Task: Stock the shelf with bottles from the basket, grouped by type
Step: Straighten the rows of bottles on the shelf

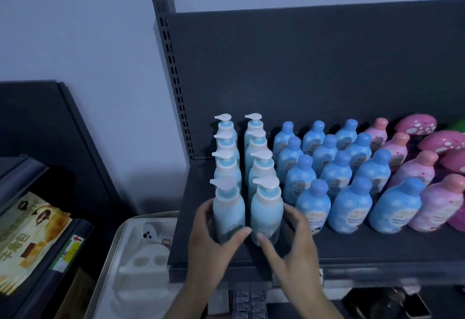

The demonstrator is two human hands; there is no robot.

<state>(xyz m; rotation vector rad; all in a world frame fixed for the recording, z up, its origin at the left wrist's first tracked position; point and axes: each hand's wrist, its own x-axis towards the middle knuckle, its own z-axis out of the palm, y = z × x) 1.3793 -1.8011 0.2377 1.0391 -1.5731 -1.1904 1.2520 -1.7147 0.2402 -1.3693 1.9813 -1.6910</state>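
Note:
Two rows of pale blue pump bottles stand at the left end of the dark shelf (352, 245). My left hand (214, 240) wraps the front bottle of the left row (227, 208). My right hand (292, 240) wraps the front bottle of the right row (266, 208). Both bottles are upright on the shelf, near its front edge. To their right stand three rows of round blue-capped bottles (349, 205), then a row of pink bottles (442, 205). The basket is not in view.
Pink mushroom-shaped containers (415, 123) sit at the far right of the shelf. A pale tray-like cart (118, 243) with a moulded insert stands below left. Further left, a lower shelf holds a yellow snack packet (27, 238). The shelf's slotted upright (173, 67) rises behind the pump bottles.

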